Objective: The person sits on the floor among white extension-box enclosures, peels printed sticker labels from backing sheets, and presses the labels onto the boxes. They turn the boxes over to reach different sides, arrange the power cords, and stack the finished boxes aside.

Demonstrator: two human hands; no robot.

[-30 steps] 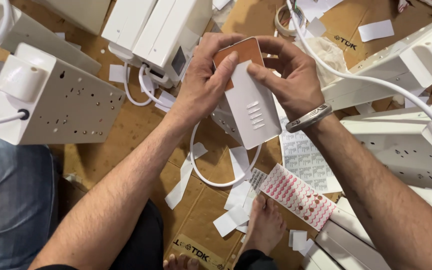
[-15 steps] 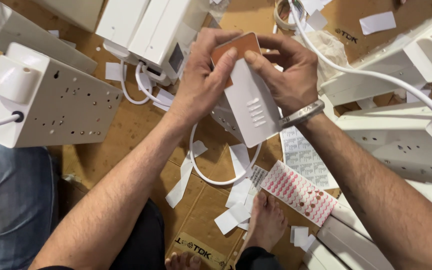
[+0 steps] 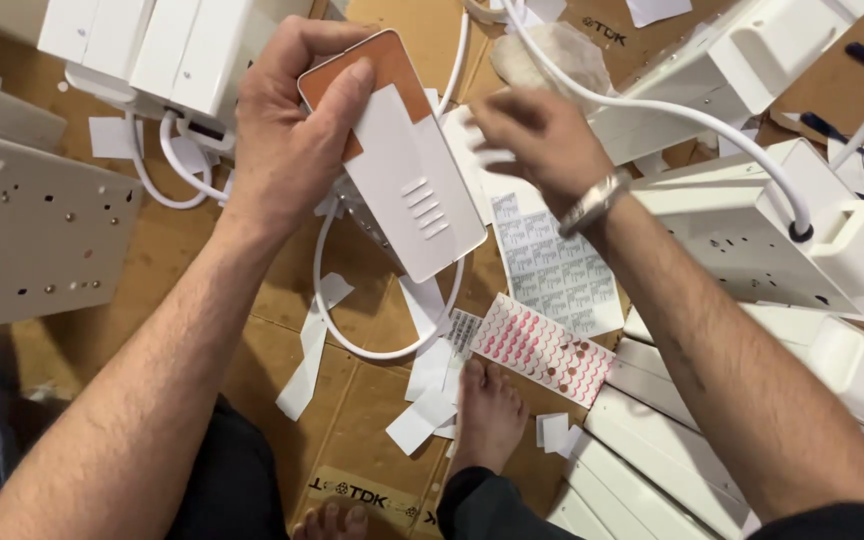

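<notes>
at frame centre the left hand (image 3: 287, 150) grips the white power strip (image 3: 397, 160), its orange sticker (image 3: 372, 85) apparently already on, while the blurred right hand (image 3: 537, 140), fingers loosely open, hovers above the sticker sheets (image 3: 552, 275), suggesting more labelling remains.

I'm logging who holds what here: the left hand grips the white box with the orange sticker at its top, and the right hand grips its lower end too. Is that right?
Not quite. The head view shows the left hand gripping the white box with the orange sticker at its top, but the right hand is off the box, blurred beside it above the sheet of small labels.
</notes>
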